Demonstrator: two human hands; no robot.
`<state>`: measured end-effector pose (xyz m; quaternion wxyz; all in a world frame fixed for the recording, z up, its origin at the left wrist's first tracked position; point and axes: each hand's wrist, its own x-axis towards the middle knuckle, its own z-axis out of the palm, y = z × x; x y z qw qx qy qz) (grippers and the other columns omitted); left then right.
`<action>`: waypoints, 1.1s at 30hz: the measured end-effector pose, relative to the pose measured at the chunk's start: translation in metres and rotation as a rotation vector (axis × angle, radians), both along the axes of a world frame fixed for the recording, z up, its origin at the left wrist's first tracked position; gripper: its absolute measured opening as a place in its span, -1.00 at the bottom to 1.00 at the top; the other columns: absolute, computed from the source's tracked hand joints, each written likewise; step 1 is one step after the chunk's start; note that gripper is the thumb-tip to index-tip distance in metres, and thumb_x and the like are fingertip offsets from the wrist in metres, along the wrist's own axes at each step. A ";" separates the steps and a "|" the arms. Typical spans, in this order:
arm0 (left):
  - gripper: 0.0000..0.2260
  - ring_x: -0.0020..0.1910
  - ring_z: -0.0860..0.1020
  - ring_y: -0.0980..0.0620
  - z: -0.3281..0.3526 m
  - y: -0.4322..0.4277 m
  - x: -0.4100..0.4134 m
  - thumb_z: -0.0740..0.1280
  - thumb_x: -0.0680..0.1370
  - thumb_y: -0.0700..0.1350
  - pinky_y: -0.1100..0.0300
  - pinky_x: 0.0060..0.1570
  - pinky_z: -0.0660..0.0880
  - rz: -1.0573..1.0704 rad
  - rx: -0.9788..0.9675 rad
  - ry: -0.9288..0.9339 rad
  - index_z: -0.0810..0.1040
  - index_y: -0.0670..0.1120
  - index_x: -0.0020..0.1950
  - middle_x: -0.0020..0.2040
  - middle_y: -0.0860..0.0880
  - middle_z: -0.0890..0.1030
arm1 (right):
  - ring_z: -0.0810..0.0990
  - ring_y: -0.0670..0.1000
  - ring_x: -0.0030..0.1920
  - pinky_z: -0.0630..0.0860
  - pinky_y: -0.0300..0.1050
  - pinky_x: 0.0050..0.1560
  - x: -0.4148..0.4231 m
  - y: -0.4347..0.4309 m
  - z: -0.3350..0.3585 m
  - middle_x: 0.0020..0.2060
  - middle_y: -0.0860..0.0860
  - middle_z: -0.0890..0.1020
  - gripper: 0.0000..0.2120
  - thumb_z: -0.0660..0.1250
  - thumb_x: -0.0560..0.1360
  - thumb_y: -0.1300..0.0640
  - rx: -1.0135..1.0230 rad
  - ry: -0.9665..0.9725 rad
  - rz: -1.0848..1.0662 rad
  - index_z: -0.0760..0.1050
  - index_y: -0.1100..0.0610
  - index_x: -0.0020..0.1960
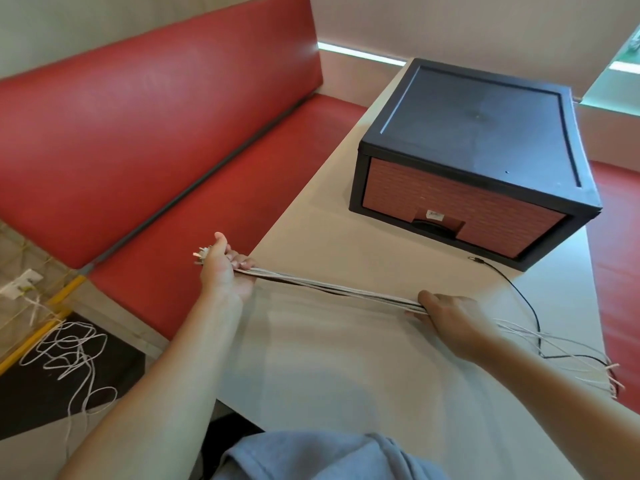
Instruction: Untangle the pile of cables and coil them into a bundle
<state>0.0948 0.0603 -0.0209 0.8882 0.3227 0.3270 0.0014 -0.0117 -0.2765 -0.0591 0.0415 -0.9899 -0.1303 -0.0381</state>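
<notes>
Here the left grip (pixel 221 271), at the left surface (pixel 311 358) edge, and the right grip (pixel 450 313) both clamp the taut white cables (pixel 332 289).

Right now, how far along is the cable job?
Done: the white cables run straight and untangled between the left hand and the right hand.
In hand: both hands grip that bunch, held taut above the table. Its loose ends fan out past the right hand.
Left: no coil yet. A black cable lies apart on the table, and a tangled cable sits on the floor.
</notes>
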 end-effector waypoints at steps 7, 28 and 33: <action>-0.81 -0.54 0.46 0.12 -0.029 0.010 -0.006 0.39 0.55 -0.22 0.18 -0.34 0.48 -0.061 0.454 0.051 0.43 -0.10 -0.20 -0.49 0.03 0.48 | 0.59 0.13 -0.07 0.27 -0.09 -0.23 -0.007 0.001 -0.005 -0.10 -0.02 0.62 0.04 -0.63 0.15 -0.53 -0.017 0.088 -0.029 0.37 0.03 0.03; -0.56 0.29 0.42 -0.09 -0.022 0.028 -0.001 0.35 0.50 0.16 0.08 0.29 0.26 -0.049 1.609 -0.080 0.51 -0.08 0.26 0.25 -0.06 0.54 | 0.58 0.09 -0.10 0.24 -0.09 -0.25 -0.015 0.008 -0.005 -0.13 -0.01 0.59 0.02 -0.65 0.20 -0.51 0.032 0.045 -0.037 0.38 0.04 -0.02; -0.27 0.30 0.31 0.04 -0.023 -0.084 -0.056 0.39 0.30 0.36 0.15 0.37 0.16 -0.923 1.704 -0.949 0.48 -0.06 0.32 0.30 -0.02 0.47 | 0.58 0.12 -0.09 0.24 -0.08 -0.25 -0.015 0.008 -0.006 -0.11 -0.01 0.60 0.02 -0.64 0.21 -0.51 0.014 0.065 -0.022 0.39 0.04 -0.01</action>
